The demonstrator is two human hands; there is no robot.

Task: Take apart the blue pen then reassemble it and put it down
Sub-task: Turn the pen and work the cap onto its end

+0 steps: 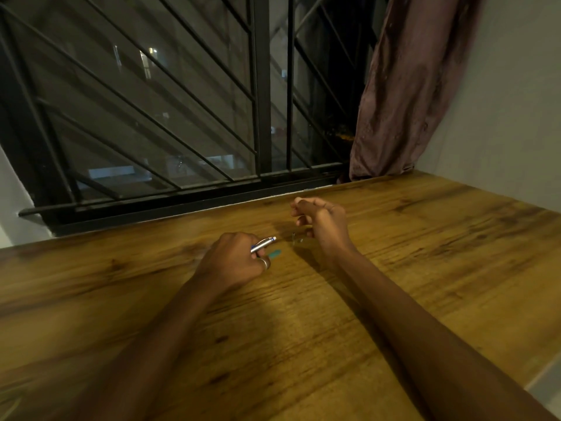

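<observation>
My left hand grips the silver pen barrel, whose blue-and-white end points up and right toward my other hand. A short teal pen piece lies on the wooden table just below the barrel's end. A small dark pen part lies on the table between the hands. My right hand hovers just right of that part with its fingers curled and thumb against the fingertips. The picture is too blurred to show whether anything sits between them.
The table's far edge meets a barred window. A brown curtain hangs at the back right, touching the tabletop. A grey wall runs along the table's right side.
</observation>
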